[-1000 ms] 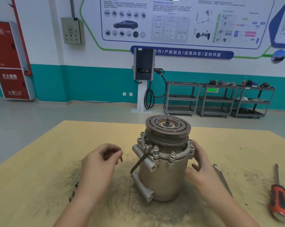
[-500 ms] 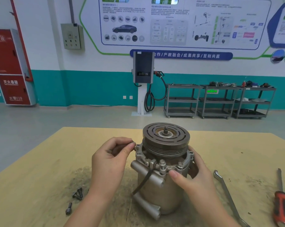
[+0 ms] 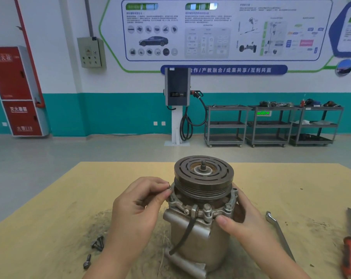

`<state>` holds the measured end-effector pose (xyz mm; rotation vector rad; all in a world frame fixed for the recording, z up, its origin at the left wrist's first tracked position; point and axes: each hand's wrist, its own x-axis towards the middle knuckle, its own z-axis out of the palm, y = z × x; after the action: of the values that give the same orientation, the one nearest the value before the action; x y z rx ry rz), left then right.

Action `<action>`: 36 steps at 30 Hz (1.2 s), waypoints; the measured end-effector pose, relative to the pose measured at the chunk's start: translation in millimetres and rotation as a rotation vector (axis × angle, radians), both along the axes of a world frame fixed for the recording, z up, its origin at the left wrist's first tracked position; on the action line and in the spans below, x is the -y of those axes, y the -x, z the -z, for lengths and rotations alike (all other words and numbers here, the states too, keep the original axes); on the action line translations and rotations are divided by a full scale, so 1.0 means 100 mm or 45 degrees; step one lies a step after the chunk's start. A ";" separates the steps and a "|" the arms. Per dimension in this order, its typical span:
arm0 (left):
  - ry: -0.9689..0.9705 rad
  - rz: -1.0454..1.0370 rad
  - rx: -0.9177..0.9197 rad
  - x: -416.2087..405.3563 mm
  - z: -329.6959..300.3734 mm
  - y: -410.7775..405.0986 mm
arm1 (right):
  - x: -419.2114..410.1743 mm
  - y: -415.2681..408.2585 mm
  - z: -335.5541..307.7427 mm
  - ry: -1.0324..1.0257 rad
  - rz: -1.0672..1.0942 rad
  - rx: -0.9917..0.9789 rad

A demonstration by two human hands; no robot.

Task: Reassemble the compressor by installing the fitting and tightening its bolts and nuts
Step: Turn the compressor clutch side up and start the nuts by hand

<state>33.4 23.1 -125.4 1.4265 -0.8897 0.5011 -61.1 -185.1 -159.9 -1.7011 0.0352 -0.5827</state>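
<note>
Upright compressor [image 3: 198,228] between left hand [image 3: 136,210], pinching a small bolt [image 3: 168,186] at its rim, and right hand [image 3: 245,220], gripping its side.

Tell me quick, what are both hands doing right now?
Left hand: pinching a small bolt at the compressor flange.
Right hand: curled round the compressor's upper body, steadying it.
</note>
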 end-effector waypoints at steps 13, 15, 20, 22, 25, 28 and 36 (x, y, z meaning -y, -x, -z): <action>-0.265 -0.179 -0.039 -0.20 -0.08 0.04 | 0.00 -0.02 0.04 -0.006 0.005 0.009; -0.287 -0.417 -0.346 -0.33 -0.03 -0.06 | 0.00 -0.02 0.04 0.012 0.011 0.007; -1.557 -0.902 -1.161 -0.81 0.05 -0.28 | -0.01 -0.02 0.05 0.022 0.023 0.030; -1.804 -0.827 -1.181 -0.85 0.06 -0.29 | -0.01 -0.01 0.05 0.017 0.025 0.030; -1.998 -0.691 -1.034 -0.84 0.07 -0.33 | -0.02 -0.01 0.05 0.041 0.039 0.043; -1.926 -0.681 -0.990 -0.79 0.11 -0.36 | 0.00 -0.02 0.06 0.044 0.036 0.056; -1.796 -0.851 -0.866 -0.66 0.27 -0.49 | -0.02 -0.01 0.03 0.040 0.028 0.064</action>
<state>82.8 88.7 -152.4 2.9586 -0.0505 -0.2903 -59.7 -183.1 -163.2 -1.7179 0.0093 -0.6451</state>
